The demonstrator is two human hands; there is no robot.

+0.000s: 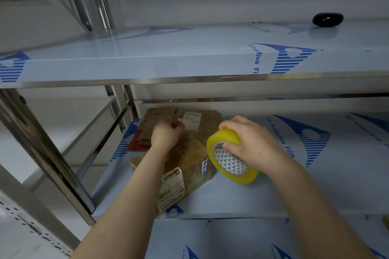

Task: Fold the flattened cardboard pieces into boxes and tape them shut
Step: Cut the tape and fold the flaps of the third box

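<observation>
Stack of flattened brown cardboard pieces lies at left end of white film-covered steel shelf. Left hand on top of stack, fingers clenched; can't tell if pinching anything. Right hand grasps yellow tape roll, tilted, just right of stack.

Head cam, wide-angle, faces fwd & down into lower shelf, close up
</observation>
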